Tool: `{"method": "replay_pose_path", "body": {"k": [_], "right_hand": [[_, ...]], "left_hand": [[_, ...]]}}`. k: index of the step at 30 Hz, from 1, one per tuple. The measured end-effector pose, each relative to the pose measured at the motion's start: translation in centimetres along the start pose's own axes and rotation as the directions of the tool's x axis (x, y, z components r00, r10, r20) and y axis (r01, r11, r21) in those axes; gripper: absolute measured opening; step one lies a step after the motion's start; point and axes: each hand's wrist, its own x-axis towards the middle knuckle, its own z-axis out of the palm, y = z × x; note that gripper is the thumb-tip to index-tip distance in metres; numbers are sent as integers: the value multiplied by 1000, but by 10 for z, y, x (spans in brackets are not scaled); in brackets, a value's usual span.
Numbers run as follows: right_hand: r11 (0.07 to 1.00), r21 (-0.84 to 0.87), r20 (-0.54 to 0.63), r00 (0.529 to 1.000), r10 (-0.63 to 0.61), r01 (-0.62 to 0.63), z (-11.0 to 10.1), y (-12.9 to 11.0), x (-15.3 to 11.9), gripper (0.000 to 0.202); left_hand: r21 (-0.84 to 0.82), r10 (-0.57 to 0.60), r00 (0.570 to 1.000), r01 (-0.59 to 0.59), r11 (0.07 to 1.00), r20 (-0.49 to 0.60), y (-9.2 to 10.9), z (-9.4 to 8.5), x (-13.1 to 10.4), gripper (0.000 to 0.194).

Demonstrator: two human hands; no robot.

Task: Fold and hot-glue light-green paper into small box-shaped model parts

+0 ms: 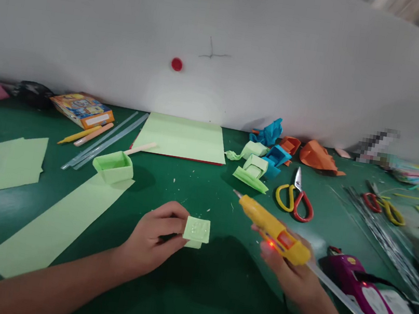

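- Glue stick (357,313) juts back from the gun (272,228), slanting toward the near right of my view.
- My right hand (292,277) has its fingers wrapped round the gun; a red light glows beside them, and the nozzle points forward and left, apart from the paper.
- My left hand (158,233) pinches the small green paper (197,230) between thumb and fingers, just left of the gun on my feed; clear glue glistens on its top.
- Left of that hand, a long green strip (61,226) lies slantwise on the table (162,286).
- Off to my right I get a purple power block (363,290) with a black cord.
- Farther out, scissors (298,196) lie with red and yellow handles toward me.
- An open green box (114,164) sits at the strip's far end, loose sheets (21,163) well to its left.
- Beyond it lie clear rods (107,144) and two pens (87,133).
- A green pad (183,137) lies before the wall (252,27), folded papers (255,166) in green, blue and orange to its right.
- One red dot (176,64) marks the wall.
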Motion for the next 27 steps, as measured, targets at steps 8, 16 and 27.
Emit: {"method": "replay_pose_path", "body": {"k": [8, 16, 27], "right_hand": [[922, -328, -89, 979, 185, -204, -3, 18, 20, 43], [910, -407, 108, 985, 137, -82, 2, 22, 25, 56], [860, -387, 133, 902, 410, -334, 4, 25, 25, 60]], "left_hand": [[12, -42, 999, 41, 999, 28, 0, -1, 0, 19], [58, -67, 997, 65, 996, 38, 2, -2, 1, 17], [40, -98, 994, 96, 995, 52, 2, -2, 1, 22]]}}
